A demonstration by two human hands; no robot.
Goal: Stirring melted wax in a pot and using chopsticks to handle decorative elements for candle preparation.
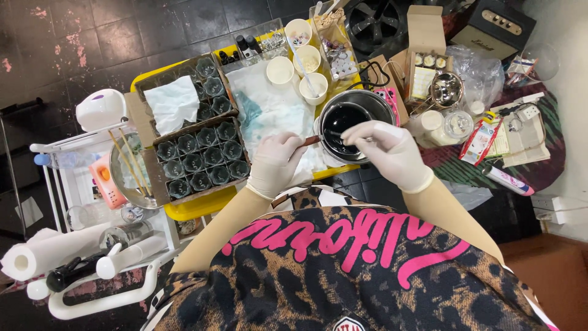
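The gloved left hand (275,162) gripped the handle of the metal pot (354,122) on the yellow table (202,205); the right hand (389,150) pinched what seemed a stirring stick. A tilted pot could spill dark liquid onto the white cloth (269,107).

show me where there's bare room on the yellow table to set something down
The clearest patch is the stained white cloth, bordered by the trays of small glass jars, the white cups and the metal pot. A thin yellow table edge shows below the trays. Around the pot, under the left hand and right hand, it is crowded.
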